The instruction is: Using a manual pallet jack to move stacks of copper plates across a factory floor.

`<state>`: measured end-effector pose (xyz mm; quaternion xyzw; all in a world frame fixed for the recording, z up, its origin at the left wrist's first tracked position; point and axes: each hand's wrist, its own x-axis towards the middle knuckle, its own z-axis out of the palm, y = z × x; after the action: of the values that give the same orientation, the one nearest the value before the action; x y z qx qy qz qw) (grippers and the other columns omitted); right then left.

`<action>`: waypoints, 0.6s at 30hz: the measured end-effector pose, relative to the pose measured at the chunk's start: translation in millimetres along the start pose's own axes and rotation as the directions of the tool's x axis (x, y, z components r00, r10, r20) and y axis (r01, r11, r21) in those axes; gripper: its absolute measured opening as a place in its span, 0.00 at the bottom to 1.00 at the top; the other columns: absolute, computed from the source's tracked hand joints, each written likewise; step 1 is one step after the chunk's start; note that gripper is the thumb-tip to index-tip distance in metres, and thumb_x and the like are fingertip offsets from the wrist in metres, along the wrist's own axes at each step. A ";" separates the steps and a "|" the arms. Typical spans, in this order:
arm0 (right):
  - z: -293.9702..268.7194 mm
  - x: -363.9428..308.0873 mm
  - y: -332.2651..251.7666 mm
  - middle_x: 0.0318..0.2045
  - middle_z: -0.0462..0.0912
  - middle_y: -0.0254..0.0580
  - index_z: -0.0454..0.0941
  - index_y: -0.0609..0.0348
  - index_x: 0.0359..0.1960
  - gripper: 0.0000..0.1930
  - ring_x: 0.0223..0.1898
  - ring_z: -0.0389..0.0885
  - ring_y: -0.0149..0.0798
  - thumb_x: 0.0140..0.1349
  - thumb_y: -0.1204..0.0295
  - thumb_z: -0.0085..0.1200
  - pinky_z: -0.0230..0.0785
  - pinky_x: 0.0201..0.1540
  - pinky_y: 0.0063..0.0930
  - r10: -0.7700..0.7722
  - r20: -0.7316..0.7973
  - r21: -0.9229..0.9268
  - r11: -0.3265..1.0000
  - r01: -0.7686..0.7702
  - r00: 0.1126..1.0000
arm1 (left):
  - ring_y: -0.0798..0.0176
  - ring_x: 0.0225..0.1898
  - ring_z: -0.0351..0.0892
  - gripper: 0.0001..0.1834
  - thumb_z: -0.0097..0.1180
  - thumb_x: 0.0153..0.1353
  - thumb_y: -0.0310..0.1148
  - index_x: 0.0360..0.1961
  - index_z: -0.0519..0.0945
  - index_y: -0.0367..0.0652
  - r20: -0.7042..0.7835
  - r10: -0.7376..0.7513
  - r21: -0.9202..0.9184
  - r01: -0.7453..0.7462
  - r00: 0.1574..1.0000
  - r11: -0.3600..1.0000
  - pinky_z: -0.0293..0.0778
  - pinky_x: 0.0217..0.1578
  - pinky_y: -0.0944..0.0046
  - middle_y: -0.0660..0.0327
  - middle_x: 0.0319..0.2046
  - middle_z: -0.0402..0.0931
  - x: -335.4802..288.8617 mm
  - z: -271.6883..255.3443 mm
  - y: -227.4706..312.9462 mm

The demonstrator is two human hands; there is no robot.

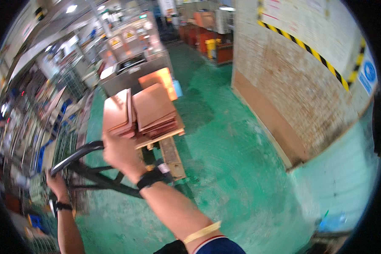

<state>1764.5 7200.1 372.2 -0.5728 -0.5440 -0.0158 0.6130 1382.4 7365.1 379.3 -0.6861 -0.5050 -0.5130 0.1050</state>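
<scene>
My left hand (pixel 57 185) is closed round the left end of a black looped pallet jack handle (pixel 95 175). Higher up on the same loop, my right hand (pixel 119 153) grips its far side; a dark band circles each wrist. Beyond the handle, a wooden pallet (pixel 172 158) carries two stacks of flat copper-coloured sheets. The right stack (pixel 154 106) is layered and slightly uneven, while the left stack (pixel 115 112) leans at an angle. An orange sheet (pixel 158 78) shows behind them. Most of the jack's lower part is hidden beneath the pallet and behind my right arm.
Green floor (pixel 224 169) runs along the right of the pallet. A stained wall (pixel 279 80) with black-and-yellow tape borders it. Ahead stands a grey machine (pixel 131 70); racks and metal frames (pixel 29 127) crowd the left. A yellow bin (pixel 211 48) stands farther back.
</scene>
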 end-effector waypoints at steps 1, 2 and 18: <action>3.5 -2.6 12.1 0.20 0.80 0.52 0.73 0.56 0.34 0.04 0.24 0.82 0.58 0.59 0.72 0.48 0.72 0.26 0.54 0.005 -0.045 -0.020 1.000 -0.006 0.999 | 0.61 0.39 0.78 0.16 0.52 0.57 0.18 0.48 0.77 0.29 0.040 -0.035 -0.048 0.037 0.999 0.998 0.75 0.47 0.60 0.52 0.37 0.81 -12.8 11.5 31.9; 4.9 -5.3 21.9 0.20 0.80 0.50 0.75 0.55 0.35 0.05 0.24 0.82 0.58 0.58 0.74 0.47 0.71 0.26 0.54 -0.043 -0.083 -0.037 0.999 0.040 0.996 | 0.60 0.40 0.79 0.16 0.52 0.57 0.18 0.48 0.77 0.31 0.088 -0.122 -0.030 0.125 0.989 0.992 0.75 0.46 0.60 0.52 0.37 0.81 -18.6 13.2 64.2; -8.9 -10.7 -4.7 0.22 0.77 0.40 0.74 0.61 0.30 0.07 0.26 0.75 0.31 0.52 0.80 0.60 0.70 0.33 0.28 0.116 -0.110 -0.257 0.956 -0.141 0.987 | 0.44 0.36 0.83 0.14 0.59 0.53 0.23 0.43 0.80 0.43 0.101 -0.118 -0.181 0.135 0.988 0.974 0.77 0.38 0.54 0.49 0.33 0.82 -26.0 0.5 83.8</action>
<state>1762.8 7185.7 370.3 -0.6821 -0.4691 -0.0751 0.5559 1450.8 7311.0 389.4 -0.6816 -0.5016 -0.5326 -0.0156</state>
